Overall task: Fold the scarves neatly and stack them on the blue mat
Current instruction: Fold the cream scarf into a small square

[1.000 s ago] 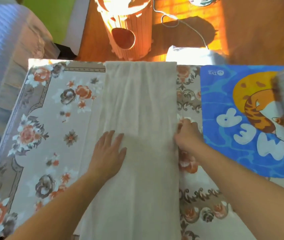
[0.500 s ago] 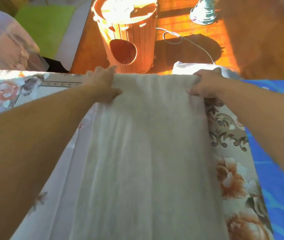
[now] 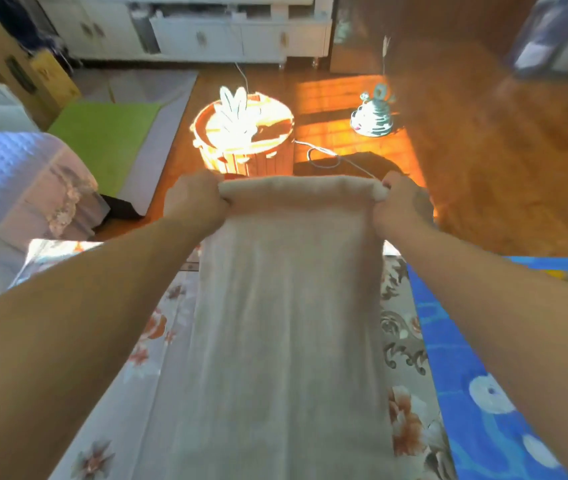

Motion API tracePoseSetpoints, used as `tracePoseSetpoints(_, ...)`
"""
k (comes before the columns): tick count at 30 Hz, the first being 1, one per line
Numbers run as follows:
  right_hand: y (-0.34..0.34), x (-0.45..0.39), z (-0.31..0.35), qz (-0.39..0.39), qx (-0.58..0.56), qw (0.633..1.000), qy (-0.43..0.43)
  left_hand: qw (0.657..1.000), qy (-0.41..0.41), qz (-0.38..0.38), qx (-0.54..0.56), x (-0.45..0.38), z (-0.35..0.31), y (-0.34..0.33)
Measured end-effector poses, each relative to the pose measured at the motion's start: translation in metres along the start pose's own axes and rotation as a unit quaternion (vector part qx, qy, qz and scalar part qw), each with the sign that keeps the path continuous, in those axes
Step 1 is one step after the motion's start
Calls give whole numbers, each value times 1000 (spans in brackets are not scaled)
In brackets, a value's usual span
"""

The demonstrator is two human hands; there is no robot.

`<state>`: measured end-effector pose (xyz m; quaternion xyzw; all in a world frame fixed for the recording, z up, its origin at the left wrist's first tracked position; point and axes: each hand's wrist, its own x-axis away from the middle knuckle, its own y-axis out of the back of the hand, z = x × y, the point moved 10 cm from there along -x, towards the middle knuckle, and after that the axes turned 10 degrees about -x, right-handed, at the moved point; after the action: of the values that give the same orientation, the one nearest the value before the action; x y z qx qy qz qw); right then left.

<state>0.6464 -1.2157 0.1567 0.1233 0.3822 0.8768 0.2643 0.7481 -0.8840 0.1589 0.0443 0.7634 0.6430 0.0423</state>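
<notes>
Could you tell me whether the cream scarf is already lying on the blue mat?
No: the cream scarf lies on the floral cloth, its far end held by both hands, beside the blue mat.

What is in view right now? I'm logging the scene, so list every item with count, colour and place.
scarf: one, cream, lengthwise on the table, far end lifted
floral tablecloth: one, grey with orange flowers, under the scarf
blue mat: one, blue, right of the scarf
wooden bucket: one, orange-brown, floor beyond the table
green mat: one, green, floor at left
white cabinet: one, far wall
left hand: grips the scarf's far left corner
right hand: grips its far right corner
</notes>
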Motion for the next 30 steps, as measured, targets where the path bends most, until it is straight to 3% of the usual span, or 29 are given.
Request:
tracePoseSetpoints(3, 49, -20, 43, -22, -62, 998, -14, 999, -14, -46, 3, -21, -25, 67)
tracePoseSetpoints(6, 76, -30, 63, -11, -146, 989, -35, 992, 18, -52, 111, -28, -25, 105)
tracePoseSetpoints(10, 73, 13, 40, 26, -244, 967, -73, 957, 103, -2, 271, 22, -3, 82)
tracePoseSetpoints(14, 24, 123, -41, 97, -314, 931, -157, 862, 231, 108, 438, 161, 30, -15)
tracePoseSetpoints(18, -16, 254, -144, 83, -347, 893, -273, 760, 341, 172, 526, 311, 64, -95)
tracePoseSetpoints(20, -23, 312, -168, 93, -350, 884, -297, 727, 366, 181, 552, 365, 76, -111)
tracePoseSetpoints(24, -27, 388, -185, 123, -362, 862, -335, 707, 393, 157, 566, 419, 96, -112)
tracePoseSetpoints(27, -16, 425, -186, 99, -450, 795, -394, 693, 372, 164, 596, 439, 97, -98)
tracePoseSetpoints(29, -4, 447, -191, 77, -475, 767, -424, 725, 356, 176, 562, 456, 104, -88)
tracePoseSetpoints(30, 3, 456, -195, 78, -440, 787, -426, 761, 349, 187, 514, 466, 111, -87)
